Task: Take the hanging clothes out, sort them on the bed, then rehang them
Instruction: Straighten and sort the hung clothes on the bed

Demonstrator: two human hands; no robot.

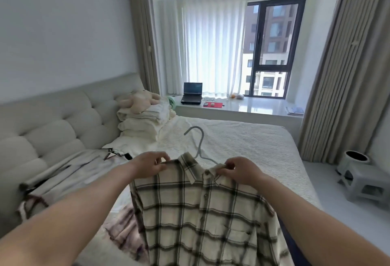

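Note:
A cream plaid shirt [202, 219] with dark checks hangs in front of me over the bed [242, 143], on a pale grey hanger [199, 141] whose hook pokes up above the collar. My left hand [150, 165] pinches the shirt's left shoulder near the collar. At the right side of the collar, my right hand [238, 170] pinches the fabric. Other clothes lie on the bed to the left: a light garment with a dark strap [84, 166] and a pinkish plaid piece [124, 229].
A padded headboard [52, 130] runs along the left. Folded cream bedding with a plush toy [139, 101] sits at the bed's far corner. A laptop [192, 93] stands on the window ledge. A small stool [365, 185] stands on the floor at right.

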